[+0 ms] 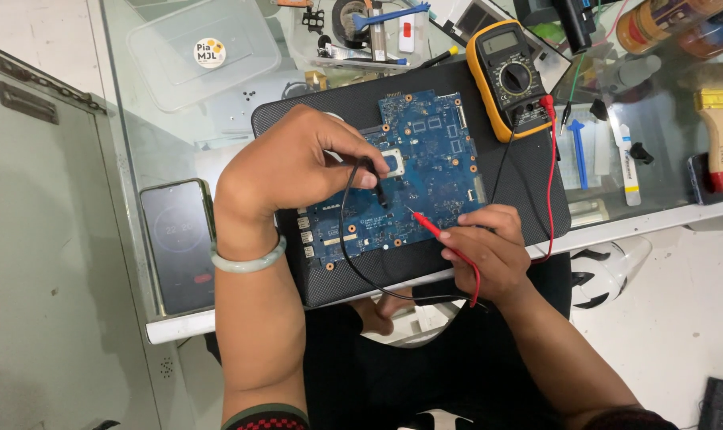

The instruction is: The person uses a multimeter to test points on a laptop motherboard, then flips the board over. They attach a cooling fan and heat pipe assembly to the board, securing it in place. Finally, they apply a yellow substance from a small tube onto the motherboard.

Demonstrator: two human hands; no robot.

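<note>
On a black mat (pixel 529 187), blue circuit board (pixel 409 179); left hand (pixel 293 163) pinches black probe (pixel 377 187), right hand (pixel 489 251) pinches red probe (pixel 429 225), both tips apparently touching board; yellow multimeter (pixel 511 76) beside.

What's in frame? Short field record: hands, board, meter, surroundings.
left hand: holds black probe, tip on blue circuit board
right hand: holds red probe, tip on board
board: lies flat on black mat
meter: yellow multimeter at mat's far edge
nearby: phone, paintbrush
</note>
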